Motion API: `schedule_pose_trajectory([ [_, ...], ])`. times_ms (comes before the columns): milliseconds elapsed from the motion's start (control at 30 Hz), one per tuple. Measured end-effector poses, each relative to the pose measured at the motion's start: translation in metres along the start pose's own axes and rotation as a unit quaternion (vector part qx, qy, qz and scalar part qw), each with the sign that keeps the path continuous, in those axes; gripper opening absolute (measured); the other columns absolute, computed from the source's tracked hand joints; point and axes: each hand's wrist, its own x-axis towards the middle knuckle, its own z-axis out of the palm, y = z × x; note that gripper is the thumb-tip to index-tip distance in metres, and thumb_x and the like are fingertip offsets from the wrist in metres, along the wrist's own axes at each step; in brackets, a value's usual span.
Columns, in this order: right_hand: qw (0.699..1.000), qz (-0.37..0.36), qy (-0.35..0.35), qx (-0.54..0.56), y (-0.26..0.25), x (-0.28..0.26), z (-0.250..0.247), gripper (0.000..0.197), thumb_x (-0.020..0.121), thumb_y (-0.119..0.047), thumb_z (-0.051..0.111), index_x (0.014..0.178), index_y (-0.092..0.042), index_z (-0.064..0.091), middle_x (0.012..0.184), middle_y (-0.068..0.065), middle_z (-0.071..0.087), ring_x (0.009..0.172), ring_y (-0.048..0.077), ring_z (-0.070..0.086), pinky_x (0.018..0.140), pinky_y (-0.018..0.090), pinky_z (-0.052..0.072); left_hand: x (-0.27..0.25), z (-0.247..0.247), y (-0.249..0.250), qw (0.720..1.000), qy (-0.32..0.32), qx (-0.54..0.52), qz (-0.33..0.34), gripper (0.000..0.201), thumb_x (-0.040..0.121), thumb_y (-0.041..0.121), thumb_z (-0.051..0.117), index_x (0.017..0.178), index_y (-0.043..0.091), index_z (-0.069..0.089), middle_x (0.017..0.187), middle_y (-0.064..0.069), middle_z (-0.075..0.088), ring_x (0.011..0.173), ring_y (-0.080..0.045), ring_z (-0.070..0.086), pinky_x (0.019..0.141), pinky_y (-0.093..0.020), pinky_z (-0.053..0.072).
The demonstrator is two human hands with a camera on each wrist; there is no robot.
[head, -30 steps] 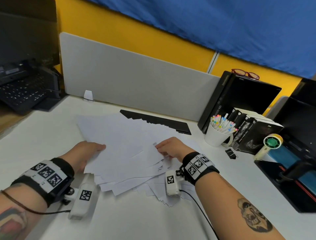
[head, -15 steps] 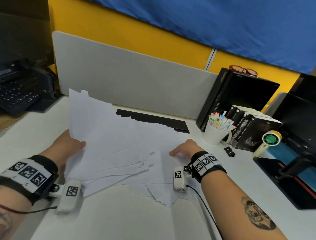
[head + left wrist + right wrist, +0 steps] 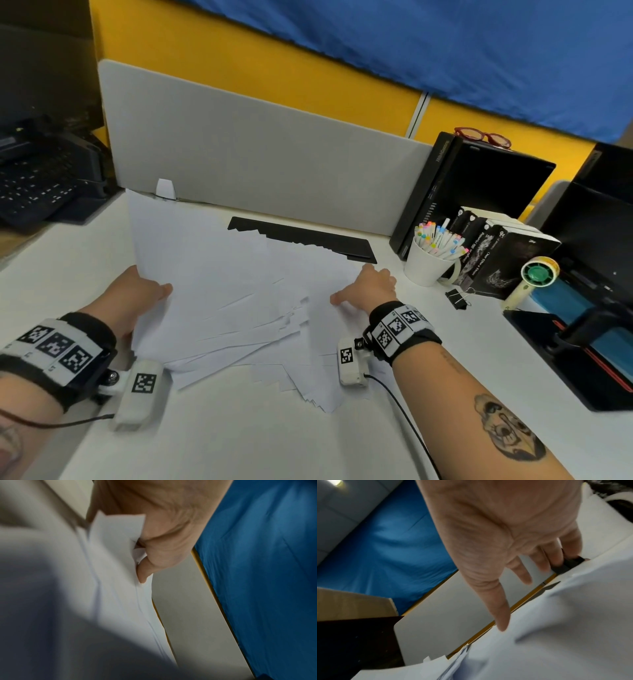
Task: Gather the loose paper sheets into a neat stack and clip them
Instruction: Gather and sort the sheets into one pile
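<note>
Several loose white paper sheets (image 3: 233,291) lie fanned out on the white desk (image 3: 239,442), their corners sticking out toward me. My left hand (image 3: 140,291) grips the left edge of an upper bundle, thumb on top, and holds that side tilted up; in the left wrist view the sheets (image 3: 111,563) sit pinched in the hand (image 3: 154,540). My right hand (image 3: 366,287) rests on the right side of the pile with fingers straight, as the right wrist view shows (image 3: 505,574). A black binder clip (image 3: 457,298) lies on the desk right of that hand.
A grey divider panel (image 3: 257,164) stands behind the paper, with a flat black strip (image 3: 308,240) at its foot. A white cup of pens (image 3: 431,260), books (image 3: 507,263), a small fan (image 3: 537,274) and a black tray (image 3: 575,359) crowd the right. A keyboard (image 3: 37,192) sits far left.
My left hand has lifted the left edge of the upper sheets and moved outward. My right hand has slid to the right across the pile and flattened.
</note>
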Motion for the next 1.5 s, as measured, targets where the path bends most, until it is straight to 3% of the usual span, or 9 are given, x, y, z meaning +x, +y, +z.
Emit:
schedule_pose_trajectory([
  [500,0.932,0.042,-0.246,0.262,-0.032,-0.028,0.008,0.033,0.073,-0.008,0.086,0.099,0.001,0.068,0.100,0.018,0.073,0.086,0.031,0.072,0.072,0.039,0.060,-0.004,-0.001,0.001,1.000,-0.009,-0.011,-0.006,0.053,0.096,0.008,0.065,0.145,0.000,0.047,0.139,-0.023,0.057,0.126,-0.044,0.053,0.105,-0.049,0.042],
  [600,0.964,0.020,-0.155,0.217,-0.034,-0.027,-0.005,0.013,0.089,-0.008,0.071,0.085,-0.007,0.059,0.080,0.008,0.058,0.065,0.021,0.054,0.052,0.027,0.041,-0.006,-0.002,0.002,1.000,-0.016,-0.012,-0.009,0.052,0.096,0.009,0.065,0.145,0.001,0.047,0.139,-0.022,0.057,0.126,-0.043,0.053,0.103,-0.047,0.042],
  [700,0.982,-0.034,-0.002,0.184,-0.032,-0.021,-0.029,0.021,0.095,-0.010,0.055,0.114,-0.007,0.065,0.102,0.004,0.064,0.091,0.027,0.064,0.057,0.026,0.040,-0.007,-0.004,0.005,0.999,-0.029,-0.012,-0.022,0.055,0.096,0.012,0.067,0.146,0.003,0.045,0.141,-0.022,0.056,0.125,-0.043,0.054,0.103,-0.047,0.042],
  [833,0.950,-0.070,0.208,0.224,-0.028,-0.018,-0.056,0.017,0.090,-0.008,0.049,0.074,-0.008,0.055,0.072,0.006,0.054,0.076,0.029,0.056,0.061,0.026,0.038,-0.006,-0.005,0.007,0.999,-0.035,-0.014,-0.033,0.059,0.095,0.014,0.070,0.147,0.001,0.044,0.143,-0.023,0.055,0.127,-0.043,0.053,0.108,-0.050,0.041],
  [967,0.902,-0.162,0.270,0.295,-0.041,-0.022,-0.067,0.024,0.101,-0.020,0.047,0.104,-0.003,0.064,0.099,0.011,0.067,0.092,0.028,0.062,0.078,0.033,0.051,-0.007,-0.002,0.008,0.997,-0.053,-0.032,-0.043,0.060,0.094,0.013,0.071,0.147,0.001,0.044,0.141,-0.023,0.056,0.126,-0.043,0.055,0.101,-0.046,0.043],
  [1133,0.834,-0.176,0.136,0.504,-0.060,-0.033,-0.061,0.017,0.101,-0.011,0.053,0.113,-0.007,0.064,0.098,0.002,0.067,0.088,0.017,0.064,0.075,0.027,0.053,-0.016,0.007,0.006,0.990,-0.112,-0.065,-0.047,0.048,0.092,0.008,0.072,0.137,0.003,0.054,0.119,-0.017,0.068,0.103,-0.036,0.064,0.087,-0.043,0.049],
  [1233,0.891,-0.140,-0.030,0.431,-0.063,-0.037,-0.041,0.023,0.097,-0.011,0.062,0.117,-0.004,0.066,0.094,0.004,0.068,0.080,0.021,0.064,0.054,0.021,0.047,-0.024,0.012,0.009,0.989,-0.118,-0.080,-0.040,0.046,0.097,0.017,0.066,0.139,0.004,0.053,0.117,-0.015,0.068,0.103,-0.036,0.064,0.085,-0.042,0.051],
  [1400,0.950,-0.159,-0.132,0.234,-0.058,-0.037,0.012,0.017,0.087,-0.020,0.074,0.089,-0.006,0.064,0.091,0.011,0.062,0.084,0.027,0.064,0.069,0.034,0.051,-0.032,0.008,0.022,0.967,-0.093,-0.237,-0.028,0.066,0.104,0.057,0.036,0.156,0.016,0.036,0.152,-0.003,0.045,0.144,-0.029,0.041,0.111,-0.036,0.032],
  [1500,0.938,-0.178,-0.200,0.222,-0.055,-0.033,0.031,0.024,0.081,-0.024,0.080,0.093,-0.007,0.069,0.091,0.014,0.067,0.084,0.027,0.067,0.076,0.036,0.056,-0.032,0.005,0.016,0.972,-0.161,-0.167,-0.029,0.079,0.084,0.065,0.066,0.148,0.021,0.051,0.150,-0.006,0.054,0.137,-0.032,0.051,0.115,-0.046,0.037],
])
